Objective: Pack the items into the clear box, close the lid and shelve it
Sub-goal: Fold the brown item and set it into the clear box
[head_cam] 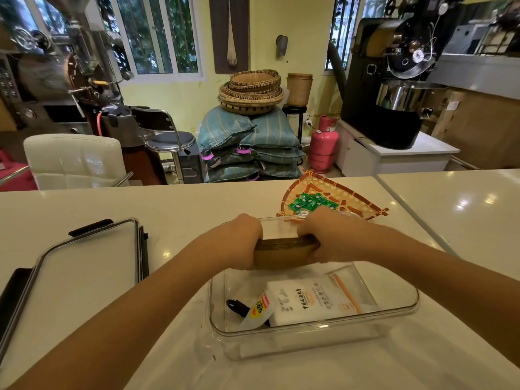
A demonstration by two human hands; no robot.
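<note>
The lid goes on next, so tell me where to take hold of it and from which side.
Take the lid by its two long edges, coming straight down from above with both hands. It lies flat on the counter left of the clear box, with black latches sticking out at the ends, so a grip on the plain sides seems safest.

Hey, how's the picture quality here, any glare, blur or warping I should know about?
Head view: wide-angle lens bows the counter edge and leans the windows at the sides; ceiling lights leave bright glare spots on the glossy counter and a sheen on the lid; left hand and right hand look slightly soft from motion around the brown stack; the clear box rim catches reflections.
</note>
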